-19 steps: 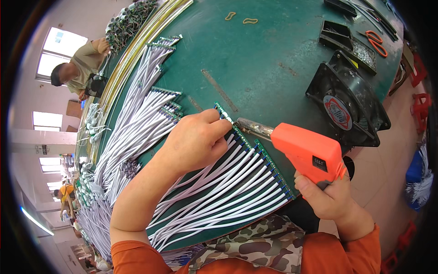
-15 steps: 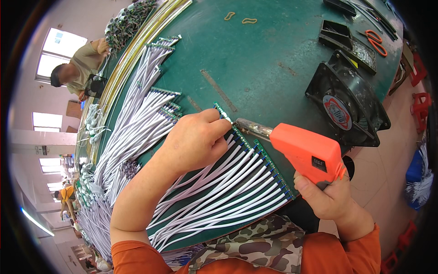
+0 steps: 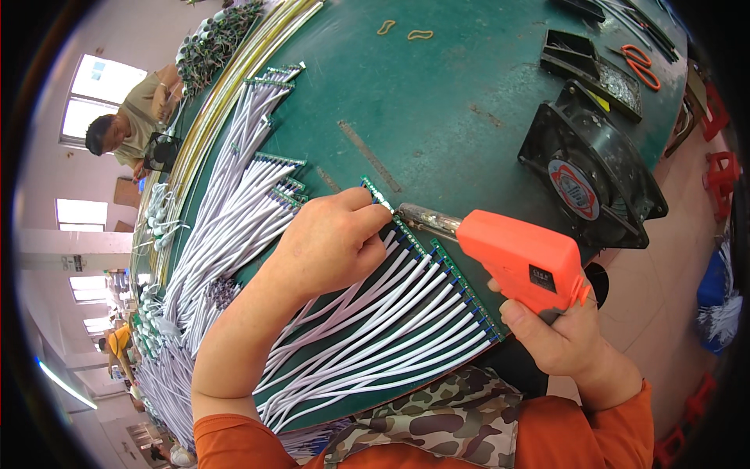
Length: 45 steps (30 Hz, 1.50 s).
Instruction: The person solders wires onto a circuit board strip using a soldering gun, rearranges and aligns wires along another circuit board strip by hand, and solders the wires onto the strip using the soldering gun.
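The landmark is a green circuit strip [image 3: 411, 234] lying on the green desk [image 3: 437, 94]. At its far half, the left hand [image 3: 332, 238] has its fingers curled inward; whether they are clamped on a wire I cannot tell. Right of the strip, the right hand's [image 3: 558, 336] fingers wrap the handle of an orange soldering gun [image 3: 516, 254], whose metal tip sits close against the strip's far half. A second strip with white wires [image 3: 375, 352] lies nearer the person than the landmark; a black fan [image 3: 586, 168] stands to its right.
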Motion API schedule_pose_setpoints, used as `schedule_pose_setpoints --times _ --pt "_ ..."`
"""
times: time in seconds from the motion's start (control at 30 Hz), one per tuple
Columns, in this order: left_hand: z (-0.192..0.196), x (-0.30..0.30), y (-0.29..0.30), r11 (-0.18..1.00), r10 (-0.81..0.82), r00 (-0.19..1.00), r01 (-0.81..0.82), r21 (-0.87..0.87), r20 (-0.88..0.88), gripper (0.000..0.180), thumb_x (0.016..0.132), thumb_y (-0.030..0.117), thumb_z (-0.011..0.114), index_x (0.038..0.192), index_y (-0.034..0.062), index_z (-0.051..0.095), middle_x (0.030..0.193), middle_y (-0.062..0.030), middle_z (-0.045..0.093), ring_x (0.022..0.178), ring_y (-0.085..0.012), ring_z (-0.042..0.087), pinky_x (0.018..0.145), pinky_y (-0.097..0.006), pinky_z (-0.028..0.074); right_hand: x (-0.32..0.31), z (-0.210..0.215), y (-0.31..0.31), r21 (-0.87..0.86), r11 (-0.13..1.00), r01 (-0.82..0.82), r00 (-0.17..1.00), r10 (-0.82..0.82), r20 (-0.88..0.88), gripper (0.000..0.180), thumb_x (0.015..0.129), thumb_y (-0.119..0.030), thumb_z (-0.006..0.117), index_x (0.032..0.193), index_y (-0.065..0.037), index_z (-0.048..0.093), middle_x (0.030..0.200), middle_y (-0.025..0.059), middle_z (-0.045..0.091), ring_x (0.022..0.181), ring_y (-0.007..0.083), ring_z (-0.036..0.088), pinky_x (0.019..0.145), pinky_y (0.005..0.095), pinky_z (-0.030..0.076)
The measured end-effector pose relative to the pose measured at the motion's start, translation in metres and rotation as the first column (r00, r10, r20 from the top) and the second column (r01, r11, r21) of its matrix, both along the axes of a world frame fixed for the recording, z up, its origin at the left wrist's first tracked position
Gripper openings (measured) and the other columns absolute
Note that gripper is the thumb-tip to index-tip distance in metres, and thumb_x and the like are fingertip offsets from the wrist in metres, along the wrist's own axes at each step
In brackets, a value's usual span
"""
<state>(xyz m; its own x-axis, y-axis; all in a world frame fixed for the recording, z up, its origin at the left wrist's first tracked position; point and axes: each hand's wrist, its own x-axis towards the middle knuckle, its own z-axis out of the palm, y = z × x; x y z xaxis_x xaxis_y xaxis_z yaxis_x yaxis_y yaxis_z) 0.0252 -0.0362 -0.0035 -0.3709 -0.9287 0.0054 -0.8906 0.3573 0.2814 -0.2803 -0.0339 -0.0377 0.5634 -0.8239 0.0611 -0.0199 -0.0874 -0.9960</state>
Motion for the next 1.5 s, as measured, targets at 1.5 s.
schedule_pose_setpoints --times 1.5 --pt "-0.002 -0.004 0.022 0.956 0.291 0.954 -0.293 0.026 0.067 0.027 0.083 0.003 0.065 0.11 0.006 0.07 0.091 -0.0143 0.067 0.078 -0.0341 0.068 0.068 -0.042 0.054 -0.013 -0.001 0.0 -0.022 1.0 0.012 0.998 -0.011 0.063 0.041 0.095 -0.009 0.064 0.133 0.004 0.057 0.117 0.0153 0.07 0.082 0.0127 0.069 0.071 0.0286 0.06"
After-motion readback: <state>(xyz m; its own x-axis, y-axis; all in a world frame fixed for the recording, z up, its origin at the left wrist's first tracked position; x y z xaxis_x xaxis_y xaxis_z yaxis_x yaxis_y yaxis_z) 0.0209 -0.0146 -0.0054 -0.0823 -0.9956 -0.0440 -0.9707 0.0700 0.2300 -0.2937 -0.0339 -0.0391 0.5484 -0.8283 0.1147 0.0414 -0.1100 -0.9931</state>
